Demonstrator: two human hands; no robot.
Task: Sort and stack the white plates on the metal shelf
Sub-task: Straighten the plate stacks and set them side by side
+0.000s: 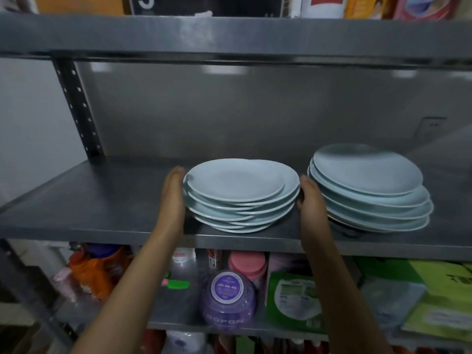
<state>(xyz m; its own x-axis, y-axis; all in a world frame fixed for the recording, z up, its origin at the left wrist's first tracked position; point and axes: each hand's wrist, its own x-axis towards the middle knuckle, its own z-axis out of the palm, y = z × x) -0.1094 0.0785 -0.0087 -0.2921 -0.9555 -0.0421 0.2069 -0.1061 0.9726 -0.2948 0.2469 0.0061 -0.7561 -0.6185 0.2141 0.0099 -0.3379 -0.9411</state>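
Shelf [102, 200] is sheet metal, dull grey, smooth with a brushed sheen; back panel [229, 111] same metal, glossier, throws soft reflections. Upright [76, 108] is dark punched steel, matt. Plates [240, 180] under my palms look glazed ceramic, smooth, pale, low gloss; second stack [367, 172] same finish. Below: purple jar [227, 300] clear glossy plastic with a paper label, orange bottle [94, 267] glossy plastic, green pack [293, 300] shiny film, pink lid [246, 264] matt plastic.
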